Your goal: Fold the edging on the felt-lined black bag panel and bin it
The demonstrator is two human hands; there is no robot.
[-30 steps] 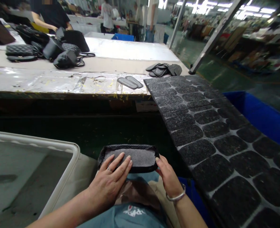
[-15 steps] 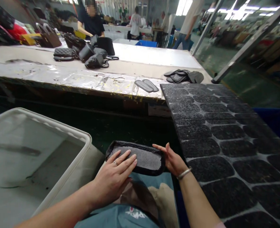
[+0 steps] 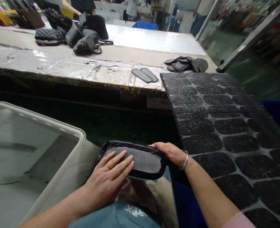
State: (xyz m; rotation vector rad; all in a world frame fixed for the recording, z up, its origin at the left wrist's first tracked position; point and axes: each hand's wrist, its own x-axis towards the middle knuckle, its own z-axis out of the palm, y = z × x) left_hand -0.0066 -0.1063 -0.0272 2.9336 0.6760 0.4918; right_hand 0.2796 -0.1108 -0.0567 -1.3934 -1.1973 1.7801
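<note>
Over my lap is a black bag piece, oblong with rounded ends, its grey felt-like base facing up inside a folded black quilted rim. My left hand, a ring on one finger, lies flat across the left part of the base with fingers stretched out; its thumb is hidden. At the far right corner my right hand grips the rim, fingertips partly hidden behind it. On the workbench ahead lie two flat grey oval panels, and right of them a pile of similar dark pieces.
A large white bin stands at my left. To the right extends a board covered with dark rounded patches. Black bags sit farther back on the bench, near a person in dark clothing. A metal post rises at right.
My right hand has closed its fingers on the rim; its index finger was stretched along it before. The view has tilted down, so the bench sits higher. The left hand stays on the base.
</note>
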